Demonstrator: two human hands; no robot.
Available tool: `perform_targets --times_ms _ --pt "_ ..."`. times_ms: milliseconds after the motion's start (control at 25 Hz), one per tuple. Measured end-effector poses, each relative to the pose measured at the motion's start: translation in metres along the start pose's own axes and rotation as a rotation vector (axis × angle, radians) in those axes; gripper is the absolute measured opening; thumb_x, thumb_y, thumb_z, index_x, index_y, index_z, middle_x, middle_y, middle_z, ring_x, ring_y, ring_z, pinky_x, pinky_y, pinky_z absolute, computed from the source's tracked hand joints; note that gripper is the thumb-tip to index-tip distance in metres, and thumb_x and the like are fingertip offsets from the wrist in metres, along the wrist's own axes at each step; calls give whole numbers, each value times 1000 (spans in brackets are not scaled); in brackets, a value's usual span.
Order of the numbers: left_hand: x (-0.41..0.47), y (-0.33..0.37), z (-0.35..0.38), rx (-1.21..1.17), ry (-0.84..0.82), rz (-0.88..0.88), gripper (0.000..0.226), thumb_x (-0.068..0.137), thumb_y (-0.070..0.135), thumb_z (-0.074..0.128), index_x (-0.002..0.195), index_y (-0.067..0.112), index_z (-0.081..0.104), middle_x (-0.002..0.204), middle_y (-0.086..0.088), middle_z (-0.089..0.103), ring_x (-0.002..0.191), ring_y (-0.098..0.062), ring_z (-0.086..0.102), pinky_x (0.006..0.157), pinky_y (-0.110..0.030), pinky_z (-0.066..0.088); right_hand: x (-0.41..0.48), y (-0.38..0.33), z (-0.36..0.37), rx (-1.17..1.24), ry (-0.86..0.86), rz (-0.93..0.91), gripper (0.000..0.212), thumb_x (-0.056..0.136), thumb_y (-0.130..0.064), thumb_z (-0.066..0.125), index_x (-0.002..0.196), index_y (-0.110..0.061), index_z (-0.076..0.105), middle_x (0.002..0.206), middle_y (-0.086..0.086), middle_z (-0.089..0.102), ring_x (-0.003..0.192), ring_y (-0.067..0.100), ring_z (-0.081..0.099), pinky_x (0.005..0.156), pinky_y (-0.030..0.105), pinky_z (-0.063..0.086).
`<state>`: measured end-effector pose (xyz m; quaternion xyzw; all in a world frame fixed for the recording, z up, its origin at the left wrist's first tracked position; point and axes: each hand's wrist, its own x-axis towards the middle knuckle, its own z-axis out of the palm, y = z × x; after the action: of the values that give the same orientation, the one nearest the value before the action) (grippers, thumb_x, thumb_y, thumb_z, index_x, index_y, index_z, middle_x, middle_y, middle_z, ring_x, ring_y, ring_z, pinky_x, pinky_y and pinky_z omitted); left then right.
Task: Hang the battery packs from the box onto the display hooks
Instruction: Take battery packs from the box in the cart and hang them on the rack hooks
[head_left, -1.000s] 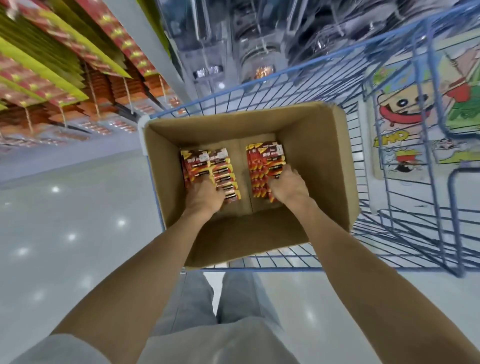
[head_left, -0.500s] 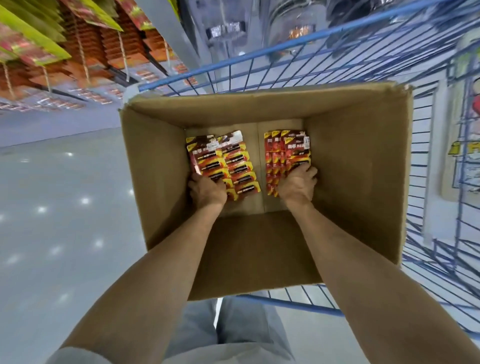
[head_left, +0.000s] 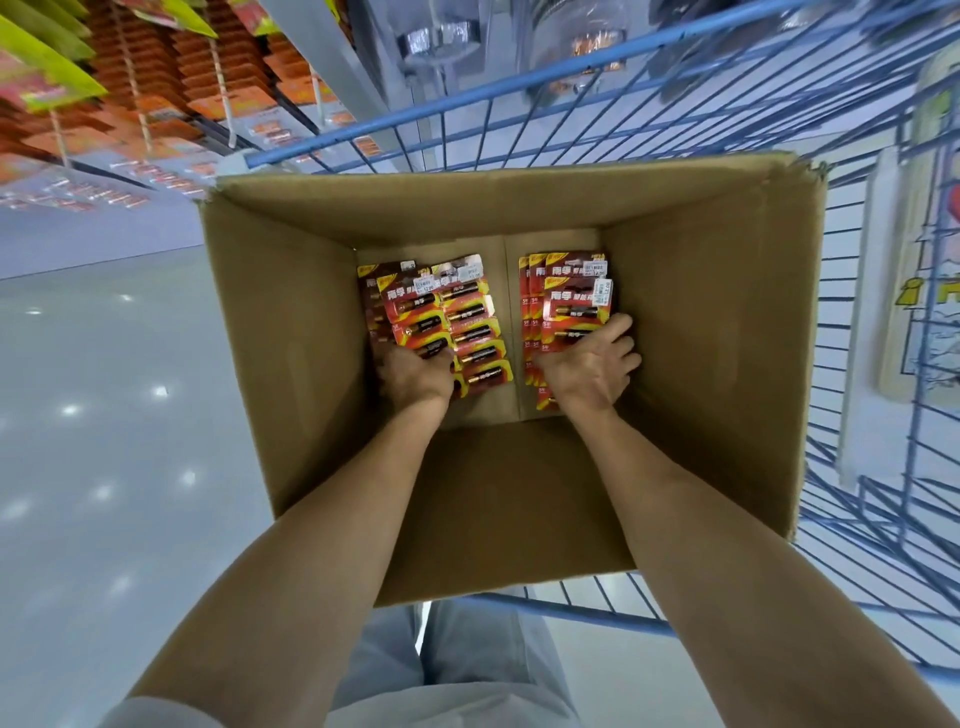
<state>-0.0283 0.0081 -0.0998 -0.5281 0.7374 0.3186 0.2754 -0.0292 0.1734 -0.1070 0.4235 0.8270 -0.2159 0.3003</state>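
Observation:
A deep cardboard box (head_left: 717, 338) stands in a blue wire cart (head_left: 519, 88). Two stacks of red and yellow battery packs lie on its bottom. My left hand (head_left: 413, 376) grips the near end of the left stack (head_left: 447, 317), fingers curled under the packs. Over at the right stack (head_left: 566, 296), my right hand (head_left: 592, 364) grips the near end, fingers curled over the top pack's right edge. The display hooks (head_left: 135, 98) with hanging orange packs run along the shelf at the upper left.
The cart's blue wire sides (head_left: 883, 364) rise around the box on the far and right sides. A colourful flat item (head_left: 924, 260) leans in the cart at the right. Glossy white floor (head_left: 104, 415) lies to the left. My legs show below the box.
The view has drawn closer to the box. Both hands have stayed on the near ends of their stacks, the right hand's fingers spreading further over the top pack.

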Motion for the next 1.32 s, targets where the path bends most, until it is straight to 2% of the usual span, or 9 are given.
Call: perform_targets --times_ms 80,280,400,520,640,840,1080,1240,1320 --pt "-6 4 -3 -124 -32 -16 63 88 16 80 143 14 49 146 -12 54 137 -35 53 107 -51 48 -2 1 -2 94 -86 21 108 69 -36 93 147 -15 21 147 16 42 138 36 41 111 51 41" --pt "-37 9 -29 -126 -169 39 44 89 13 78 130 19 61 134 -7 65 130 -33 59 107 -55 49 -30 -3 -22 284 -196 -13 110 65 -34 95 145 -16 23 138 10 52 132 33 53 109 53 47" --pt "-68 11 -60 -208 -334 16 34 87 12 81 110 30 64 120 -4 71 112 -32 70 87 -58 60 -56 -8 -51 422 -242 -46 106 66 -32 96 145 -16 27 136 7 55 131 29 55 112 49 44" --pt "-99 16 -96 -234 -421 122 31 87 16 82 100 36 64 103 5 73 97 -20 72 70 -38 60 -90 -8 -91 564 -299 -102 101 68 -32 96 145 -21 31 128 -1 57 124 22 59 111 47 43" --pt "-125 20 -134 -269 -466 243 34 85 22 84 109 35 66 104 8 74 94 -12 72 73 -29 55 -125 -8 -131 682 -336 -164 90 69 -27 95 135 -29 35 114 -11 58 108 12 60 106 44 45" --pt "-165 25 -195 -366 -496 394 50 80 34 86 126 32 66 112 7 78 101 -16 76 96 -47 59 -179 -17 -184 768 -335 -317 87 69 -23 94 133 -31 36 113 -13 61 100 1 60 97 35 45" --pt "-212 28 -263 -521 -484 556 37 87 29 80 121 32 68 105 9 80 95 -15 78 90 -42 62 -241 -47 -222 757 -324 -580 86 69 -27 95 137 -30 42 118 -13 66 106 5 67 101 36 53" --pt "-233 23 -311 -629 -483 650 34 92 26 75 124 32 66 105 9 80 94 -13 78 74 -31 63 -283 -70 -237 788 -380 -696 81 64 -43 94 131 -36 49 119 -11 73 109 10 72 100 51 55" --pt "-237 14 -338 -688 -465 668 35 92 25 75 125 31 66 108 5 79 97 -17 78 80 -37 63 -307 -84 -240 821 -430 -739 75 70 -37 93 132 -31 51 119 -6 74 110 16 73 98 54 56"
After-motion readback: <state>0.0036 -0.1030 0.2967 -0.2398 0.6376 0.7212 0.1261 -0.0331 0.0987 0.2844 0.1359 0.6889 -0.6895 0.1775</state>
